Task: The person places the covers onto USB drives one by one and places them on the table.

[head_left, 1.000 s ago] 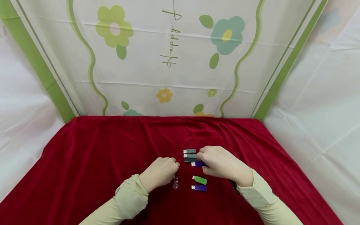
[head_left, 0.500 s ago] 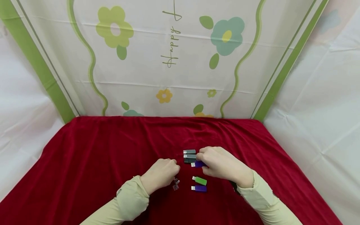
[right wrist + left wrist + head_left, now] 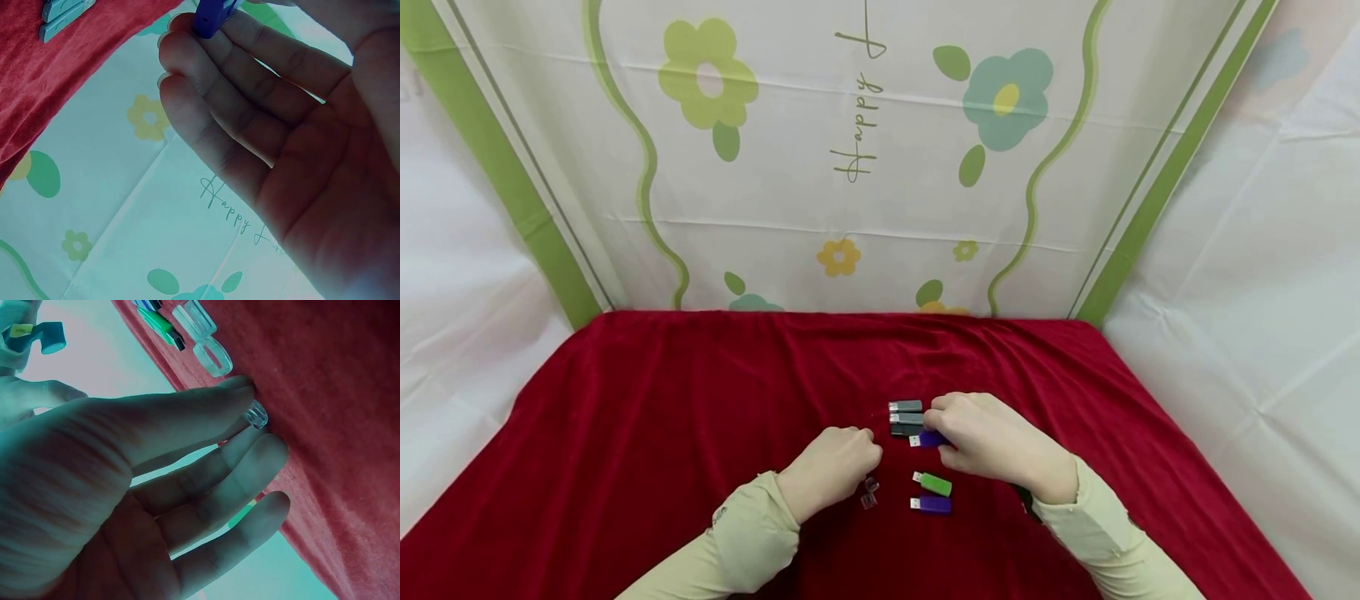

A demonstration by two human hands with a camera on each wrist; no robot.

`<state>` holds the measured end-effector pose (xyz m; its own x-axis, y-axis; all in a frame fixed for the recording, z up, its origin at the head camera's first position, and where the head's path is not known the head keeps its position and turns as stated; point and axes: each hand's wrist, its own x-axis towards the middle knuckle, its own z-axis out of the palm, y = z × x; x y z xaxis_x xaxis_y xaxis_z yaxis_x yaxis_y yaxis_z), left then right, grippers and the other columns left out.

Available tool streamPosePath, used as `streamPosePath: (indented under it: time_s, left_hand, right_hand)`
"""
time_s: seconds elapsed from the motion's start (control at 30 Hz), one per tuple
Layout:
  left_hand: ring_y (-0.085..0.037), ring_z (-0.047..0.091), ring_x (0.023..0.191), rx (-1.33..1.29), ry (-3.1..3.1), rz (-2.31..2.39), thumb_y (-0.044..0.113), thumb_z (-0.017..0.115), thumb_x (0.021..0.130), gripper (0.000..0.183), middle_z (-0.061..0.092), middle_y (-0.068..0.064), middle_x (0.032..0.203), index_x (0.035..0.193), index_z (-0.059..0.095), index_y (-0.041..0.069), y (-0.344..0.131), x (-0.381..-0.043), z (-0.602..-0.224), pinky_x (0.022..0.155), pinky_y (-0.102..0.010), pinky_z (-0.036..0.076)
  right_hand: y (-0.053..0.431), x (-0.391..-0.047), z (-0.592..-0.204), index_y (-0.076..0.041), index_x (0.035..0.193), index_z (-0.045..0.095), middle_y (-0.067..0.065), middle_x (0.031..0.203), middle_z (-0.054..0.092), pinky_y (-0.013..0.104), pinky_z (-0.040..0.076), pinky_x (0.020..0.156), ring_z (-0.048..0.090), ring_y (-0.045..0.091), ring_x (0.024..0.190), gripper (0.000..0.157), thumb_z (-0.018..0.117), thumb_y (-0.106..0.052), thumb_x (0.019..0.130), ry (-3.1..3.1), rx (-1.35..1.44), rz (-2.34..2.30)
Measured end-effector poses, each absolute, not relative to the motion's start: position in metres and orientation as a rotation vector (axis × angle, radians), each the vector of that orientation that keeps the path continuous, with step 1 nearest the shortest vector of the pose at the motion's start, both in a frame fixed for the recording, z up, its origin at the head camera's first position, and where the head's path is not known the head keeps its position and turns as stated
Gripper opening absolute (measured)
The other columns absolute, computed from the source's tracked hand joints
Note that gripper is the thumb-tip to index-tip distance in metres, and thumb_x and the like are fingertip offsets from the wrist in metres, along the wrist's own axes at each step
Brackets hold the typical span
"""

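In the head view my left hand (image 3: pixel 829 464) is low over the red cloth. Its thumb and fingers pinch a small clear plastic cap (image 3: pixel 257 415), seen in the left wrist view. Two more clear caps (image 3: pixel 870 492) lie on the cloth beside this hand, nearer to me. My right hand (image 3: pixel 992 437) grips a purple USB stick (image 3: pixel 927 439) by its rear end, with the metal plug pointing left toward my left hand. The right wrist view shows only the end of that stick (image 3: pixel 211 15) between the fingers. A gap separates the two hands.
Beyond the held stick lie several grey USB sticks (image 3: pixel 907 418) side by side. Nearer to me are a green USB stick (image 3: pixel 936 484) and another purple one (image 3: pixel 932 505), plugs pointing left. Red cloth (image 3: pixel 700 392) covers the table, with printed white sheets (image 3: pixel 895 200) behind and at the sides.
My left hand has shifted slightly toward me, and the two loose clear caps beside it have turned and moved a little. The right hand stays in place with the purple USB stick.
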<state>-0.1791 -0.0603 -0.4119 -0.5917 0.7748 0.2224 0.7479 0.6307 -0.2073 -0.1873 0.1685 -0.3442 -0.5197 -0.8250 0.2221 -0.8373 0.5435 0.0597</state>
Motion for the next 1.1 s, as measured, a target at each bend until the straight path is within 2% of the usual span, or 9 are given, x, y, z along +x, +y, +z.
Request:
streamPosePath:
  time_s: [0.4,0.77,0.9,1.1]
  left_hand:
    - [-0.015,0.052,0.055,-1.234,-2.547,0.093,0.004,0.078,0.074,0.024,0.051,-0.001,0.065,0.064,0.059,0.015,-0.059,-0.179,-0.414,0.046,-0.026,0.043]
    - [-0.015,0.051,0.052,-1.225,-2.604,0.015,0.001,0.073,0.07,0.023,0.049,0.0,0.061,0.063,0.054,0.012,-0.058,-0.18,-0.414,0.045,-0.024,0.042]
    - [-0.012,0.048,0.049,-1.219,-2.6,-0.039,-0.001,0.07,0.07,0.026,0.047,0.001,0.058,0.062,0.05,0.013,-0.061,-0.182,-0.409,0.043,-0.023,0.04]
    - [-0.011,0.046,0.053,-1.194,-2.524,-0.057,0.001,0.069,0.074,0.022,0.045,0.001,0.062,0.066,0.052,0.012,-0.07,-0.183,-0.394,0.046,-0.019,0.04]
  right_hand:
    - [0.17,-0.187,-0.342,-0.015,0.066,0.051,-0.01,0.065,0.037,0.021,0.033,0.049,0.034,0.007,0.055,0.024,0.068,0.002,0.064,-2.517,1.396,0.071]
    - [0.171,-0.187,-0.343,-0.015,0.066,0.05,-0.01,0.064,0.037,0.022,0.033,0.048,0.034,0.007,0.054,0.025,0.069,0.002,0.064,-2.502,1.389,0.074]
    - [0.173,-0.187,-0.342,-0.015,0.067,0.052,-0.01,0.065,0.038,0.021,0.035,0.049,0.036,0.006,0.055,0.025,0.07,0.001,0.065,-2.509,1.384,0.068]
    - [0.175,-0.189,-0.34,-0.015,0.069,0.054,-0.01,0.067,0.042,0.021,0.038,0.05,0.038,0.006,0.057,0.024,0.072,0.001,0.066,-2.525,1.374,0.065]
